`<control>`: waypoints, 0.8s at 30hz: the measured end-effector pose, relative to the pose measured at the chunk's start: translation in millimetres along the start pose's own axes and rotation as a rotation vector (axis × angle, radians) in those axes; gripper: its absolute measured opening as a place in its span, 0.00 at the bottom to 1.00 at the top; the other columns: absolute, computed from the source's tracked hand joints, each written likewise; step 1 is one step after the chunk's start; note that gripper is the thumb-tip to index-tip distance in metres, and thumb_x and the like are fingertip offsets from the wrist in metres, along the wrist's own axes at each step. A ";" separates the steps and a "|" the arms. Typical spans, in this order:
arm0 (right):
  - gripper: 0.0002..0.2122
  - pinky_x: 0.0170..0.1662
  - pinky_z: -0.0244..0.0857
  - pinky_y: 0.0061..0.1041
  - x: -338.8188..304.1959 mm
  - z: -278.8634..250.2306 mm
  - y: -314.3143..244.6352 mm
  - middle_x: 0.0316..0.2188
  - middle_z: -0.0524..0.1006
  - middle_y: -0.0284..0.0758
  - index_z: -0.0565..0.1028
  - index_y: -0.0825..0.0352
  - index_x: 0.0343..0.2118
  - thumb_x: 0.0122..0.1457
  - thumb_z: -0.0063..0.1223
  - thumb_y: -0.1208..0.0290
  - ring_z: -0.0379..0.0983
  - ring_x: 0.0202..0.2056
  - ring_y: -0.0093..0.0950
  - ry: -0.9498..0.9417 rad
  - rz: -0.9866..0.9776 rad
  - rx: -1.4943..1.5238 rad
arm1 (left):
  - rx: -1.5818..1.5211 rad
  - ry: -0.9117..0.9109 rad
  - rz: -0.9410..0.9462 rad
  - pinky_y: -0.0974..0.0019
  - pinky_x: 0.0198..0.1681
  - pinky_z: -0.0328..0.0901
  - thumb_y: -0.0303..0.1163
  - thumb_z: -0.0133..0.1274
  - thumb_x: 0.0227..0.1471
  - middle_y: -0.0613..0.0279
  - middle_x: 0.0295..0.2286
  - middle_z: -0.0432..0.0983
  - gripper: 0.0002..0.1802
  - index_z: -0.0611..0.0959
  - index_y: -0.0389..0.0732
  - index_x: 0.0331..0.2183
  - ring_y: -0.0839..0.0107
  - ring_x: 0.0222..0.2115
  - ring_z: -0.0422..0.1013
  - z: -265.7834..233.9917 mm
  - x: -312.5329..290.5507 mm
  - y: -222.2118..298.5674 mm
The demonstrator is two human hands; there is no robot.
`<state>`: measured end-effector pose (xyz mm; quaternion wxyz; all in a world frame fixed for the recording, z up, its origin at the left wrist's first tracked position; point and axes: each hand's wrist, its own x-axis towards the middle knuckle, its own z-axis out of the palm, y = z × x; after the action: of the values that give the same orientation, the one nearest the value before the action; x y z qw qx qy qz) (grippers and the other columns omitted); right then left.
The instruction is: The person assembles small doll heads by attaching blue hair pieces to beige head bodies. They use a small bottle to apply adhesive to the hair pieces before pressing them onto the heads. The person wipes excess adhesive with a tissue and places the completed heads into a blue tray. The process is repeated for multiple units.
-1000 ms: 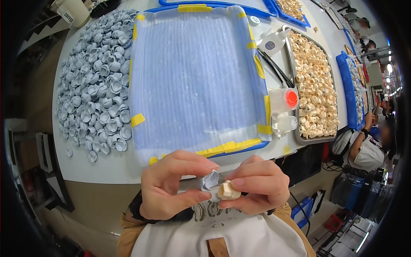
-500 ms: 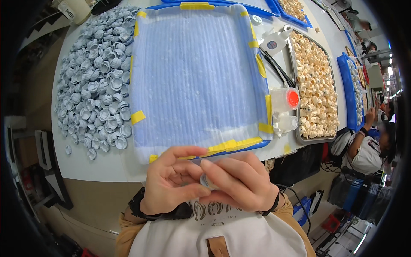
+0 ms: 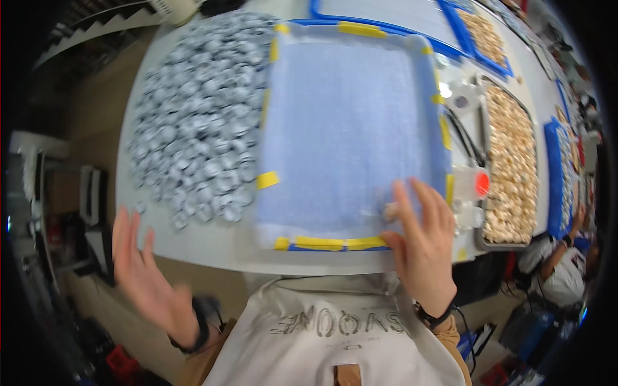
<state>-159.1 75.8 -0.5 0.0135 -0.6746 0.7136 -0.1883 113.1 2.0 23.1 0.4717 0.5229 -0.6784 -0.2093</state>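
Note:
My left hand (image 3: 149, 276) is lifted off the table's near-left edge, fingers spread and holding nothing. It is nearest the heap of small grey-blue cupped shells (image 3: 193, 128). My right hand (image 3: 421, 241) reaches over the near-right corner of a shallow blue tray lined with pale blue sheeting (image 3: 347, 128), taped down in yellow. Its fingers are apart. Beside its fingertips, inside the tray, is a small pale rounded piece (image 3: 391, 211), too blurred to make out fully; a gap shows between thumb and index finger around it.
Right of the lined tray stand a white bottle (image 3: 461, 100), dark tweezer-like tools (image 3: 467, 138) and a clear jar with a red lid (image 3: 479, 184). A metal tray (image 3: 483, 241) holds many cream ring-like pieces. Farther right are more blue trays (image 3: 553, 180) and another person (image 3: 563, 270).
My hands were together over my lap around a small grey-blue piece. Now they are apart, the left swung out leftward, the right over the lined tray. The view has shifted left.

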 end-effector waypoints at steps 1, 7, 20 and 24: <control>0.24 0.46 0.56 0.35 0.3 -10.8 -2.8 0.47 0.64 0.44 0.67 0.68 0.48 0.44 0.56 0.74 0.59 0.47 0.41 0.040 0.080 0.011 | 0.334 -0.132 0.001 0.51 0.54 0.49 0.48 0.60 0.35 0.46 0.55 0.47 0.47 0.59 0.39 0.54 0.55 0.56 0.47 -12.4 20.0 -16.6; 0.23 0.50 0.55 0.37 -13.0 0.5 -14.5 0.49 0.62 0.47 0.68 0.68 0.46 0.42 0.55 0.79 0.59 0.49 0.43 0.186 0.057 0.303 | 0.492 -0.347 0.016 0.54 0.56 0.46 0.41 0.67 0.27 0.45 0.55 0.46 0.55 0.56 0.39 0.55 0.50 0.56 0.46 -27.5 10.6 -90.2; 0.18 0.46 0.59 0.34 -22.5 0.2 3.4 0.43 0.68 0.45 0.74 0.68 0.37 0.39 0.56 0.82 0.65 0.43 0.40 0.190 0.054 0.371 | 0.546 -0.135 0.139 0.60 0.46 0.54 0.23 0.50 0.45 0.51 0.39 0.63 0.10 0.68 0.34 0.33 0.56 0.42 0.59 5.6 -1.8 -111.1; 0.09 0.34 0.62 0.26 -42.5 -37.9 46.5 0.33 0.72 0.40 0.74 0.68 0.30 0.43 0.53 0.81 0.68 0.31 0.32 0.735 -0.012 -0.033 | 0.471 -0.085 0.164 0.64 0.43 0.58 0.22 0.45 0.51 0.53 0.33 0.66 0.04 0.70 0.32 0.32 0.60 0.36 0.64 2.7 -2.8 -111.3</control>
<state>-210.2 127.3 11.4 -0.2558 -0.5664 0.6698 -0.4065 167.7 -36.7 -65.8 0.3232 0.5524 -0.7679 -0.0281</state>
